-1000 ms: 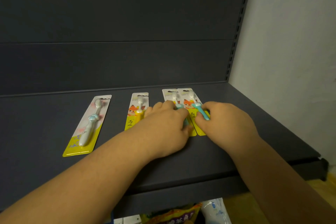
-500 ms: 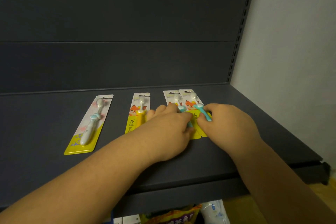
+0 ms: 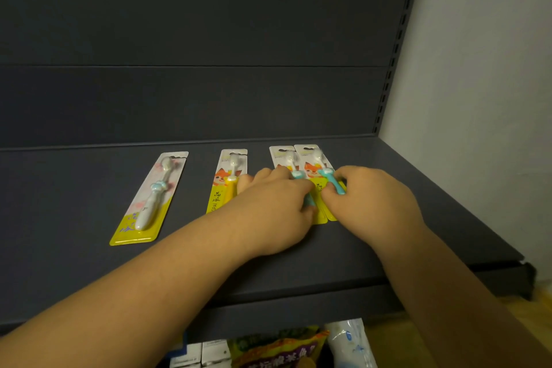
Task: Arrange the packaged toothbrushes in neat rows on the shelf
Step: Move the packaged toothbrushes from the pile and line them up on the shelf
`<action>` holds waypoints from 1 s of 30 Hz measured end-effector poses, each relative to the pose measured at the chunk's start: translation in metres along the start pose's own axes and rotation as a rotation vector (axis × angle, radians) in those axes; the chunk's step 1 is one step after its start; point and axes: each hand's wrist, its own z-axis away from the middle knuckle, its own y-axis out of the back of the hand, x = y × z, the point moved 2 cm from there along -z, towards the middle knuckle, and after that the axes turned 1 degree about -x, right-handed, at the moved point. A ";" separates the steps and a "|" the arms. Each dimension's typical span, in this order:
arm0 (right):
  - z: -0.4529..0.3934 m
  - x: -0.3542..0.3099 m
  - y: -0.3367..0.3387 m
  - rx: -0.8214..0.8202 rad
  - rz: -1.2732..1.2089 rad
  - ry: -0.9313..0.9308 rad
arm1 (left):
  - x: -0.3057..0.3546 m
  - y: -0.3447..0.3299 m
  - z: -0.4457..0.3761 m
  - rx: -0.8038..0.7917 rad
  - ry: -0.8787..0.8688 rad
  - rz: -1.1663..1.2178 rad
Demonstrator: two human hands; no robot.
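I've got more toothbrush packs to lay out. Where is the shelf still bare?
Bare shelf lies left of the white-brush pack, and between it and the yellow-brush pack. The right end by the wall is open too. It is crowded where both hands work the two overlapping teal-brush packs.

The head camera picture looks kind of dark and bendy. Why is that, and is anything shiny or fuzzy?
Head view: dim light, so the dark shelf looks murky; the wide lens bows its back edge and the slotted post; the white toothbrush pack shows a little sheen on its plastic; the bags below look soft; both hands, left and right, look fairly sharp.
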 end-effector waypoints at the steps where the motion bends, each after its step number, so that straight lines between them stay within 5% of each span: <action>1: 0.001 0.000 0.001 0.010 -0.015 -0.001 | 0.001 0.000 0.000 -0.009 0.003 0.004; 8: 0.007 -0.003 0.008 0.131 -0.111 -0.023 | -0.004 0.022 0.013 -0.124 -0.002 0.052; 16: 0.029 -0.039 0.028 0.114 -0.205 0.175 | -0.047 0.048 0.059 0.129 0.014 0.078; 25: 0.073 -0.179 0.033 0.194 -0.329 0.433 | -0.139 0.085 0.169 0.530 0.214 -0.035; 30: 0.097 -0.276 0.019 0.144 -0.349 0.563 | -0.208 0.099 0.259 0.528 0.401 -0.161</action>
